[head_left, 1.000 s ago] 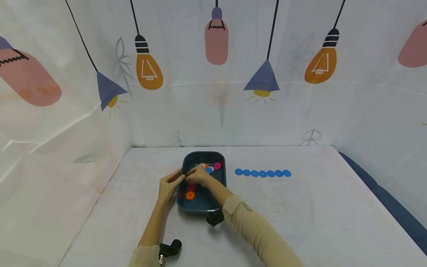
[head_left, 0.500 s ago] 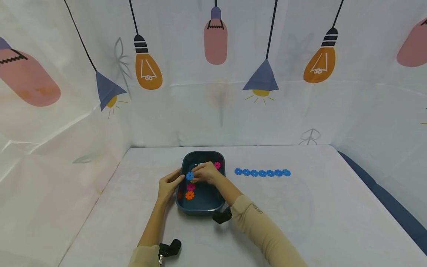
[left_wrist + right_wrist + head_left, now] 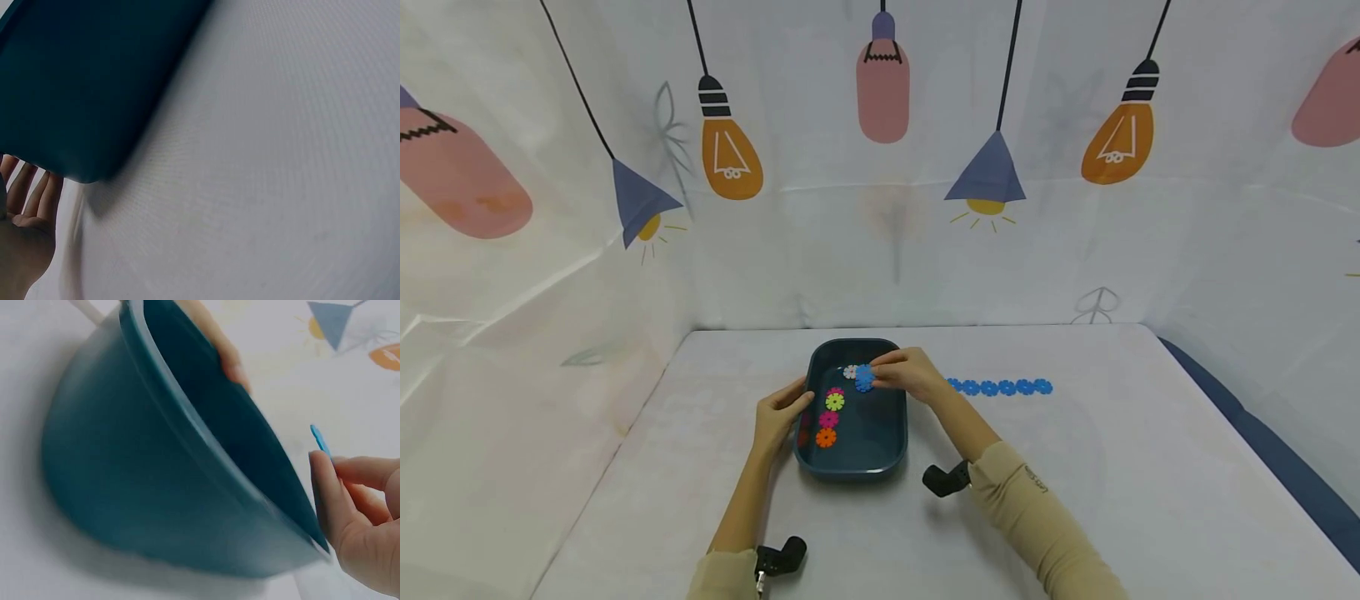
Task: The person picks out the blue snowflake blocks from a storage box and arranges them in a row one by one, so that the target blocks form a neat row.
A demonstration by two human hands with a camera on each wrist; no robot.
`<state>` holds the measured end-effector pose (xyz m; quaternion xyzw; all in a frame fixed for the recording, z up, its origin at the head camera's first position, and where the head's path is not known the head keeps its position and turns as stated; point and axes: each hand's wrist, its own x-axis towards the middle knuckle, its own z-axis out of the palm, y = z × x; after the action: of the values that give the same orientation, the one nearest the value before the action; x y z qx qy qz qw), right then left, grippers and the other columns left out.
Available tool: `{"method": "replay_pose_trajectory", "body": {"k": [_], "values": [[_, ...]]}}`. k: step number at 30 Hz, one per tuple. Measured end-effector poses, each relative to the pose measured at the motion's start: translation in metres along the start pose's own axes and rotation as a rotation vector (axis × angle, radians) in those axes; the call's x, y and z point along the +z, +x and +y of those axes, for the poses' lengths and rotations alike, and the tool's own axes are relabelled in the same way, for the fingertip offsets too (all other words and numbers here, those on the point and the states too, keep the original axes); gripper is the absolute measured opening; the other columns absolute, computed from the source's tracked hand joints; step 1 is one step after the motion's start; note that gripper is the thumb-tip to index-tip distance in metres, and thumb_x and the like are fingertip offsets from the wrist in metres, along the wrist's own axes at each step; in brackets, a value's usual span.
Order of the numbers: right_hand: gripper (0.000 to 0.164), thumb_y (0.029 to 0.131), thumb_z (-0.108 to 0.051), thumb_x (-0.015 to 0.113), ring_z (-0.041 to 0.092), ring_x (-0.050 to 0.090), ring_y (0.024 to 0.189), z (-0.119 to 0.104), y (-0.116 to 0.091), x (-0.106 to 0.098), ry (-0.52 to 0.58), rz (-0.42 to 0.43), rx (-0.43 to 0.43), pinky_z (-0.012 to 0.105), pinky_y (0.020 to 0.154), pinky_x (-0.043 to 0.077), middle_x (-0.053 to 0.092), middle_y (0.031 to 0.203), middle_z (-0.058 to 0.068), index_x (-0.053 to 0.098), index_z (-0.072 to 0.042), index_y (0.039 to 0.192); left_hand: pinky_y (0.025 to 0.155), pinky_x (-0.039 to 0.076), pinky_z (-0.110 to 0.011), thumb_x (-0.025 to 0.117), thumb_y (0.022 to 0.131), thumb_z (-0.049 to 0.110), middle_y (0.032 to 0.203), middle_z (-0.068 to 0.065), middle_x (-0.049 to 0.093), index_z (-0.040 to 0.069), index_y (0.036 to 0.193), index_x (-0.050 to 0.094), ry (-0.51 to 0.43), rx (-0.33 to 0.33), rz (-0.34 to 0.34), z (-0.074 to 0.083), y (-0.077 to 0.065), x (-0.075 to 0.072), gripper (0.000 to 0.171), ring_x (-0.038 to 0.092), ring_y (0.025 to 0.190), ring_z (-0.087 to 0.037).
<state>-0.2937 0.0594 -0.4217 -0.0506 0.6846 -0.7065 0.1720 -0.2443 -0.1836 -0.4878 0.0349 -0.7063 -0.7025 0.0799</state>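
My right hand [image 3: 913,375] pinches a blue flower-shaped plastic piece [image 3: 320,440] between thumb and finger, over the far right of a dark teal tray [image 3: 876,442]. At the tray's left side, my left hand [image 3: 780,417] grips the rim, thumb at the edge and fingers outside; several of those fingers show in the left wrist view. Inside the tray lie an orange flower piece [image 3: 826,437], a pink one [image 3: 828,419], a yellow-green one [image 3: 835,402] and a white one [image 3: 850,372]. The right hand hides part of the tray's far right corner.
To the tray's right, a straight row of blue flower pieces [image 3: 1007,387] lies on the white table [image 3: 1075,483]; my right hand covers its left end. A printed white sheet [image 3: 880,250] hangs behind. Black wrist cameras stick out from both forearms.
My right hand has lifted a blue flower piece from the tray's left part and carried it rightward toward the far right rim. The left hand stays at the rim.
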Motion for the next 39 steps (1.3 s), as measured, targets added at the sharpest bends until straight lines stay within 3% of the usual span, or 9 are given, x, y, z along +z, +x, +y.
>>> {"method": "replay_pose_trajectory", "body": {"k": [11, 16, 26, 31, 34, 39], "values": [[0.033, 0.090, 0.000, 0.060, 0.013, 0.067, 0.076, 0.000, -0.029, -0.062, 0.031, 0.058, -0.011, 0.027, 0.076, 0.055, 0.064, 0.095, 0.010, 0.055, 0.016, 0.118, 0.081, 0.051, -0.018, 0.071, 0.084, 0.012, 0.126, -0.017, 0.058, 0.000, 0.124, 0.061, 0.005, 0.018, -0.005, 0.002, -0.001, 0.000, 0.042, 0.062, 0.095, 0.002], [0.038, 0.091, -0.001, 0.059, 0.012, 0.068, 0.079, 0.000, -0.048, -0.100, 0.066, 0.081, -0.014, 0.027, 0.079, 0.055, 0.064, 0.094, 0.006, 0.050, 0.017, 0.123, 0.082, 0.051, -0.017, 0.070, 0.085, 0.012, 0.127, -0.017, 0.058, 0.000, 0.124, 0.060, 0.011, 0.016, -0.017, 0.001, 0.000, 0.000, 0.042, 0.061, 0.097, 0.002], [0.042, 0.092, 0.002, 0.056, 0.011, 0.068, 0.083, 0.008, -0.095, -0.184, 0.143, 0.208, 0.021, 0.024, 0.080, 0.053, 0.067, 0.090, 0.001, 0.042, 0.017, 0.128, 0.082, 0.051, -0.018, 0.071, 0.085, 0.015, 0.127, -0.016, 0.058, 0.001, 0.124, 0.061, 0.015, 0.011, -0.024, -0.001, 0.001, -0.002, 0.042, 0.061, 0.097, 0.001], [0.015, 0.091, 0.004, 0.057, 0.012, 0.069, 0.081, 0.014, -0.111, -0.216, 0.233, 0.269, 0.033, 0.022, 0.078, 0.054, 0.068, 0.086, 0.001, 0.067, -0.001, 0.100, 0.082, 0.050, -0.017, 0.071, 0.085, 0.018, 0.127, -0.015, 0.059, 0.003, 0.124, 0.062, 0.017, -0.007, -0.028, 0.000, 0.000, -0.002, 0.043, 0.061, 0.097, 0.002], [0.028, 0.091, 0.008, 0.053, 0.013, 0.069, 0.080, 0.018, -0.117, -0.233, 0.296, 0.288, 0.035, 0.023, 0.077, 0.054, 0.069, 0.084, 0.002, 0.072, -0.010, 0.083, 0.083, 0.050, -0.016, 0.071, 0.085, 0.018, 0.127, -0.015, 0.059, 0.003, 0.124, 0.062, 0.014, -0.009, -0.028, 0.000, 0.000, -0.002, 0.043, 0.061, 0.097, 0.002], [0.032, 0.091, 0.009, 0.052, 0.013, 0.069, 0.076, 0.025, -0.123, -0.255, 0.322, 0.343, 0.067, 0.025, 0.075, 0.055, 0.070, 0.080, 0.001, 0.073, -0.011, 0.077, 0.082, 0.050, -0.017, 0.072, 0.084, 0.017, 0.127, -0.016, 0.058, 0.002, 0.124, 0.061, 0.012, -0.004, -0.027, -0.001, 0.000, -0.002, 0.044, 0.061, 0.097, 0.001]]}}
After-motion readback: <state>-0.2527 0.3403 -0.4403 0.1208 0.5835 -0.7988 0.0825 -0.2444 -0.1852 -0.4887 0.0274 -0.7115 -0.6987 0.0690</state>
